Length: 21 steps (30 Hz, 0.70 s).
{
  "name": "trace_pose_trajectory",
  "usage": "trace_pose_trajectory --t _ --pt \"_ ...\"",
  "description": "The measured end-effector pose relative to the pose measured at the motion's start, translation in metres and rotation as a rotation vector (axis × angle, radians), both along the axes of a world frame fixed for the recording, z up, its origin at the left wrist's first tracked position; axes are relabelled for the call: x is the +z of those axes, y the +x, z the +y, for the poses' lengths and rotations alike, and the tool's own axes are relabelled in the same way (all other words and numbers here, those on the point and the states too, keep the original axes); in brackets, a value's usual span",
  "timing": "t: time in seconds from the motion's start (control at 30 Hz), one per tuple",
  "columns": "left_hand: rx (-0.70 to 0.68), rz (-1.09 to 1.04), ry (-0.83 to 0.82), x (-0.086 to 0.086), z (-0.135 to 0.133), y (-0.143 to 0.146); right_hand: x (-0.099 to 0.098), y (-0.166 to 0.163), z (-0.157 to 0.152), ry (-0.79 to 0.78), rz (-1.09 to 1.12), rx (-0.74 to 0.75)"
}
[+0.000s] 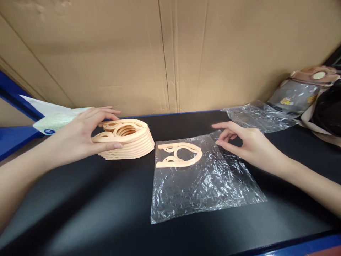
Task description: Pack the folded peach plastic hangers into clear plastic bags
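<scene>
On the bench [80, 220] lies a clear bag [207, 192], its far right corner at the right hand [249, 144], which is loosely curled; whether it pinches the bag I cannot tell. Left of the bag, the left hand [90, 129] grasps the stack [133, 150], thumb near, fingers far; an uneven squeeze could slide its upper layers off. One hanger [177, 164] lies at the bag's left side, inside or on top unclear, and a tug on the bag could shift it.

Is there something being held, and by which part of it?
The left grip appears to hold the stack of hangers by its left end. Whether the right grip holds the plastic bag by its far right corner cannot be told.
</scene>
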<state>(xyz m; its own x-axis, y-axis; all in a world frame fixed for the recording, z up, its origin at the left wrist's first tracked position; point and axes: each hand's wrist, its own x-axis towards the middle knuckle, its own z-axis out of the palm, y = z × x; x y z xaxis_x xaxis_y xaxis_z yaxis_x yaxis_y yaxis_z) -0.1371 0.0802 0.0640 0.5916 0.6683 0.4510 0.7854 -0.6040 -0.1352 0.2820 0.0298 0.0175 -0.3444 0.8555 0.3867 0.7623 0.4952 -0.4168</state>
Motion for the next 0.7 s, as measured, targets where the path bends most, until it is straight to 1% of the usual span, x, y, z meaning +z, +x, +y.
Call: trace_pose_trajectory --t 0.13,0.17,0.2,0.23,0.27,0.33,0.43,0.53,0.6,0.7 --pt "0.001 -0.016 0.081 0.007 -0.014 0.019 0.002 -0.003 -0.003 0.024 0.057 0.01" --pt "0.007 -0.014 0.093 0.008 -0.02 0.026 0.003 -0.005 -0.005 0.023 0.092 0.018" --pt "-0.011 -0.03 0.154 0.008 -0.028 0.035 0.005 -0.009 -0.008 0.01 0.135 0.031" --pt "0.002 -0.011 0.168 0.007 -0.036 0.045 0.006 -0.013 -0.011 -0.019 0.186 0.052" --pt "0.015 0.011 0.193 0.005 -0.045 0.055 0.008 -0.017 -0.016 -0.067 0.241 0.08" --pt "-0.05 0.025 0.243 -0.002 -0.064 0.077 0.011 -0.027 -0.026 -0.215 0.337 0.158" --pt "-0.177 0.069 0.221 -0.015 -0.087 0.105 0.014 -0.039 -0.039 -0.488 0.394 0.283" --pt "-0.235 0.02 0.177 -0.027 -0.096 0.12 0.015 -0.044 -0.045 -0.708 0.416 0.36" --pt "-0.243 -0.014 0.128 -0.032 -0.095 0.123 0.015 -0.045 -0.044 -0.783 0.455 0.382" --pt "-0.234 -0.03 0.067 -0.036 -0.089 0.12 0.014 -0.044 -0.039 -0.814 0.535 0.386"
